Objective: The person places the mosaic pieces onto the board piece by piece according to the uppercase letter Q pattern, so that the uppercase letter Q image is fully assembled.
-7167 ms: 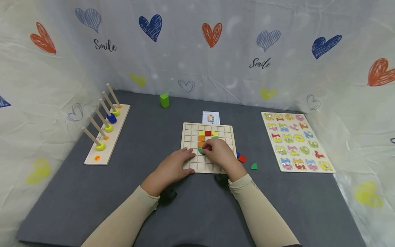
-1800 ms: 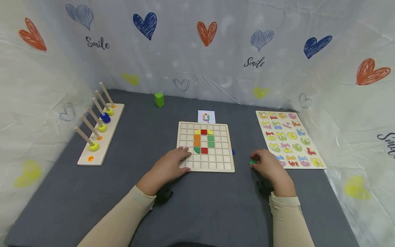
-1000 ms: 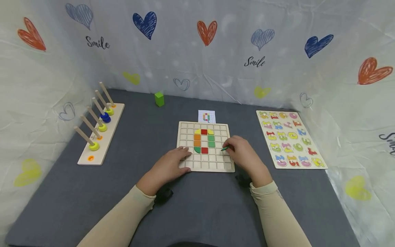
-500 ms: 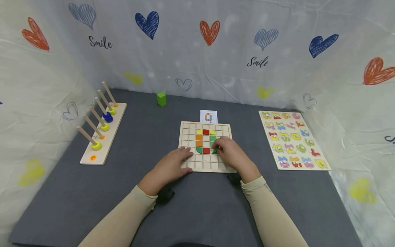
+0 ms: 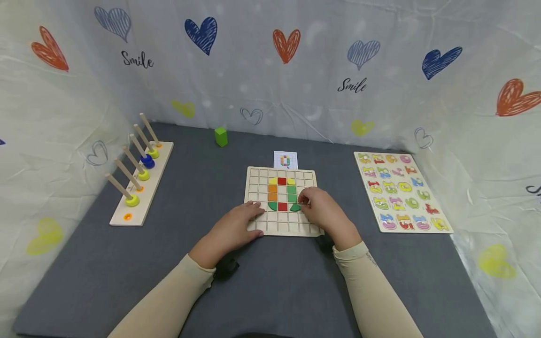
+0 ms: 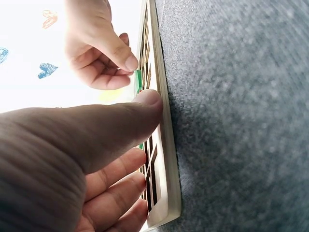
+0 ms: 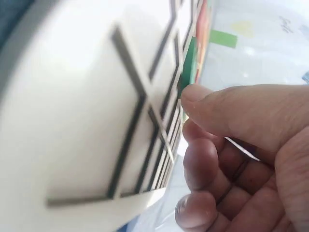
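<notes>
My right hand point(image 5: 323, 212) is over the right half of the wooden grid board point(image 5: 270, 228), its thumb and fingertips pinching the edge of a green quarter-circle tile point(image 5: 294, 207). That tile lies over the cell right of the lower red tile point(image 5: 282, 206). In the right wrist view the thumb touches the green tile point(image 7: 189, 67). My left hand point(image 5: 230, 230) rests at the board's left front corner, fingers extended over the edge and thumb along the front. Yellow, red, orange and green tiles form a ring on the board.
A small pattern card point(image 5: 285, 159) lies behind the board. A peg stand point(image 5: 148, 192) with coloured rings is at left, a green block point(image 5: 221, 136) at the back. To the right lies a board of colourful animal-like pieces point(image 5: 401, 192).
The lower red tile was set in the ring. My right hand picked up the green quarter-circle from the table at right and carried it left onto the board. My left hand stayed put.
</notes>
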The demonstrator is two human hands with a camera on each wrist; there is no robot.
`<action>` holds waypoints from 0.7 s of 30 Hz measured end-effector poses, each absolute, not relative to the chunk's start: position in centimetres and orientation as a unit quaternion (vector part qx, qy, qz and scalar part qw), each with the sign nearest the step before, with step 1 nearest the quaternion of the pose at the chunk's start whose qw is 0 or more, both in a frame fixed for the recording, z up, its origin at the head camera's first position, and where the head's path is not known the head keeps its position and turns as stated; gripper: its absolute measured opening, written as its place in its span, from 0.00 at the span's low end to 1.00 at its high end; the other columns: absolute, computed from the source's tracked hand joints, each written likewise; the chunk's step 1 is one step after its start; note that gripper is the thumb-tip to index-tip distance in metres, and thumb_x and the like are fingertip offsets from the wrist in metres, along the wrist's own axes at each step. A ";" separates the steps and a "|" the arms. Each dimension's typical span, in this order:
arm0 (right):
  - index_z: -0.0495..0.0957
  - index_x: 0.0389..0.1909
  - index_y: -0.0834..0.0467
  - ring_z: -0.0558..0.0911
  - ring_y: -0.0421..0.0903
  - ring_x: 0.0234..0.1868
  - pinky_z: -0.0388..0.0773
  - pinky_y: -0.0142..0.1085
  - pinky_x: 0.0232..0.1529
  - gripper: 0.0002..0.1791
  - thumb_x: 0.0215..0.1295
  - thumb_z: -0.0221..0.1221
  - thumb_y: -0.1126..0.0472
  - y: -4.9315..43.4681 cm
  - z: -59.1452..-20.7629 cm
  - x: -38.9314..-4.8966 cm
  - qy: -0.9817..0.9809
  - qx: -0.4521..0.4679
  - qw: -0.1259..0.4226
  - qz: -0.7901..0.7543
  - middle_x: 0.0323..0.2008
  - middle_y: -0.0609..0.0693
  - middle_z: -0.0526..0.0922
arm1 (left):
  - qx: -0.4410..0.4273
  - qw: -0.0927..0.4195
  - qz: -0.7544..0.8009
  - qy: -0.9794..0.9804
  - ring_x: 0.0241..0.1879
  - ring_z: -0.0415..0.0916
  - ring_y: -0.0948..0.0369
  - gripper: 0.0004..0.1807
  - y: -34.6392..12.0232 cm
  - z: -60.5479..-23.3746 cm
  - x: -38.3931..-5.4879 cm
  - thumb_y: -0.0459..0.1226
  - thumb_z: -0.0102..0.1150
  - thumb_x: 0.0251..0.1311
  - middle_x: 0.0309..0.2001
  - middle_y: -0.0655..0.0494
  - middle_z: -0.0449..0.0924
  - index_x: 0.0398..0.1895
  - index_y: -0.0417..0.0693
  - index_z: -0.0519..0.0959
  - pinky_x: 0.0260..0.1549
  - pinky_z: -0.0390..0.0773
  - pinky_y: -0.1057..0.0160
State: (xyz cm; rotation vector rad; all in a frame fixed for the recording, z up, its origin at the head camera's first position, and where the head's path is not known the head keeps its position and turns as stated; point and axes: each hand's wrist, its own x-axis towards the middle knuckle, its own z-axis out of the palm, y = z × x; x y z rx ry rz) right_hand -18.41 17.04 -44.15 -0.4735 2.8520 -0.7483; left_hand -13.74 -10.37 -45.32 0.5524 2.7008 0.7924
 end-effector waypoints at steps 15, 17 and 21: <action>0.89 0.47 0.58 0.80 0.50 0.42 0.82 0.44 0.48 0.06 0.73 0.67 0.67 15.7 -44.5 -18.1 0.959 -0.152 0.077 -0.227 0.45 0.54 0.87 | 0.188 0.138 0.279 0.931 0.84 0.61 0.48 0.34 -10.4 -45.0 -13.6 0.42 0.75 0.68 0.81 0.50 0.70 0.76 0.46 0.78 0.81 0.66 0.42; 0.88 0.46 0.57 0.80 0.50 0.42 0.82 0.44 0.47 0.05 0.74 0.68 0.67 15.6 -44.6 -18.1 0.959 -0.147 0.080 -0.229 0.44 0.53 0.87 | 0.189 0.137 0.278 0.932 0.84 0.62 0.47 0.34 -10.4 -45.0 -13.6 0.42 0.76 0.68 0.81 0.49 0.70 0.75 0.46 0.78 0.80 0.67 0.42; 0.86 0.47 0.57 0.79 0.49 0.40 0.80 0.42 0.43 0.04 0.75 0.66 0.66 16.1 -44.5 -18.1 0.956 -0.144 0.080 -0.243 0.41 0.52 0.85 | 0.187 0.140 0.277 0.932 0.84 0.61 0.48 0.34 -10.3 -45.0 -13.5 0.43 0.76 0.68 0.82 0.50 0.70 0.76 0.46 0.78 0.81 0.66 0.42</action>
